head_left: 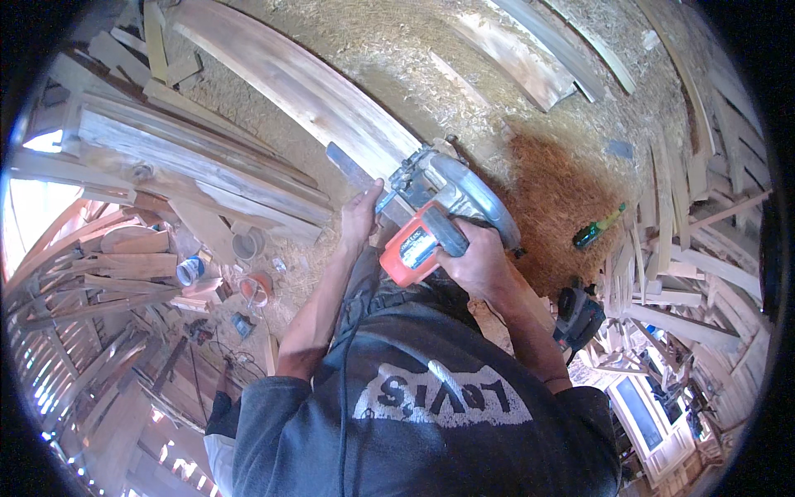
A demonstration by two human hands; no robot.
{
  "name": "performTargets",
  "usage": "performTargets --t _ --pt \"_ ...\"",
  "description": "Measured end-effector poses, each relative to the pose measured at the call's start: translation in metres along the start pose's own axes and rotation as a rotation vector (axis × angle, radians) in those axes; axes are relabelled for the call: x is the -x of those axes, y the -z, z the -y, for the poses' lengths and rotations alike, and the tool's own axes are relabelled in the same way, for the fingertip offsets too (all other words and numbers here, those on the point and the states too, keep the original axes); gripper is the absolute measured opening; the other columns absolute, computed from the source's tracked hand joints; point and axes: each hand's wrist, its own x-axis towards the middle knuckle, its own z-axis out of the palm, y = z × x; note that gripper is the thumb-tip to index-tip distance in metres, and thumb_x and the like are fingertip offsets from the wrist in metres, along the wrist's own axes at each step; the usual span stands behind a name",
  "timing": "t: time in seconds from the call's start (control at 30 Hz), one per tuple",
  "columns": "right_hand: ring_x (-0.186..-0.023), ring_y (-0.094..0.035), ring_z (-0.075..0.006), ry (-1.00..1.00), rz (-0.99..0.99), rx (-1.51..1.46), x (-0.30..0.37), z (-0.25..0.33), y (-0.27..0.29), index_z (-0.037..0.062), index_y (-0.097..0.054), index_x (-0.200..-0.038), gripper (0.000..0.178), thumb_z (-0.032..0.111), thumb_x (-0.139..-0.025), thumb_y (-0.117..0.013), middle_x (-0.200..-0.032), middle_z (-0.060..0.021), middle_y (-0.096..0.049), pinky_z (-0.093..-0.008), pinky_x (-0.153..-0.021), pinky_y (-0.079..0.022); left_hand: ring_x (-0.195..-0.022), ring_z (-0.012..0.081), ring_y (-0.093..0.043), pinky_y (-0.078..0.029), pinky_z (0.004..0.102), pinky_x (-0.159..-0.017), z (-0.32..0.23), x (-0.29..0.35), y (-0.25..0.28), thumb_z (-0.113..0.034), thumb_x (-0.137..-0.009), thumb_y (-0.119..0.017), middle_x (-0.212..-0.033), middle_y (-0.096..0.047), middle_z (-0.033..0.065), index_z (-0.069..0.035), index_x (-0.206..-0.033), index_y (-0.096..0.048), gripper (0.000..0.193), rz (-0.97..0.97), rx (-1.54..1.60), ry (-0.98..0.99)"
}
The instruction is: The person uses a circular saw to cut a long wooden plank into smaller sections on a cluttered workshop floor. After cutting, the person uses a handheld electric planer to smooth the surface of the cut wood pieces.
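circular saw (pixel 451 195), grey guard and orange housing, is set at the near end of a long board (pixel 290 87). its handle is held by the right hand (pixel 478 261), grip closed around it, fingers wrapped. the left hand (pixel 359 217) is placed at the board's near edge, thumb up, beside the front of the saw, next to a grey strip (pixel 351 168) that runs slantwise along the saw's side. left grip: whether the strip or the saw's edge is pinched cannot be told, fingers partly hidden.

reddish-brown sawdust (pixel 542 199) is heaped right of the saw. a green object (pixel 598 229) is seen at the heap's right side, kind unclear. a black power tool (pixel 580 317) is seen near the right forearm. more boards (pixel 517 62) are laid at upper right on shavings-covered ground (pixel 397 50). planks (pixel 199 170) are stacked at left. below them, a blue-and-white can (pixel 190 271) and an orange container (pixel 256 289) are seen near wood scraps. a dark t-shirt (pixel 373 447) is worn. another person's arm (pixel 221 403) is partly seen at lower left.
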Motion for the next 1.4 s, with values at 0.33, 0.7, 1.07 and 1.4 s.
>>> performTargets --t 0.33,0.7,1.07,1.4 --pt "-0.091 -0.073 -0.0434 -0.034 0.003 0.017 -0.028 0.026 -0.008 -0.0014 -0.071 -0.104 0.037 0.022 -0.077 -0.08 -0.09 -0.0279 -0.072 -0.046 -0.08 -0.058 -0.039 0.0073 -0.039 -0.026 0.0252 -0.038 -0.019 -0.026 0.025 -0.051 -0.093 -0.077 -0.053 -0.048 -0.0032 -0.015 -0.07 -0.058 0.047 0.048 -0.032 -0.017" --pt "-0.085 -0.074 -0.0274 -0.057 0.009 0.046 -0.059 0.049 -0.019 -0.0027 -0.072 -0.111 0.041 0.022 -0.079 -0.08 -0.09 -0.0219 -0.075 -0.0407 -0.08 -0.057 -0.042 0.0093 -0.046 -0.035 0.0279 -0.039 -0.055 -0.043 0.052 -0.059 -0.092 -0.075 -0.055 -0.051 -0.0007 -0.008 -0.077 -0.063 0.054 0.074 -0.128 -0.051" --pt "-0.087 -0.075 -0.0223 -0.028 -0.015 0.063 -0.091 0.076 -0.03 -0.0047 -0.072 -0.112 0.041 0.021 -0.08 -0.078 -0.092 -0.0207 -0.076 -0.039 -0.083 -0.057 -0.042 0.0076 -0.043 -0.032 0.0261 -0.039 -0.082 -0.063 0.07 -0.052 -0.09 -0.08 -0.055 -0.05 -0.0021 -0.008 -0.084 -0.065 0.047 0.08 -0.071 -0.009" --pt "-0.08 -0.073 -0.0199 0.016 -0.023 0.061 -0.115 0.085 -0.039 -0.0035 -0.072 -0.11 0.038 0.02 -0.08 -0.076 -0.085 -0.0191 -0.074 -0.0373 -0.079 -0.057 -0.038 0.0072 -0.041 -0.029 0.026 -0.036 -0.088 -0.091 0.084 -0.052 -0.09 -0.08 -0.054 -0.05 -0.0036 -0.009 -0.087 -0.069 0.045 0.108 0.031 -0.014"
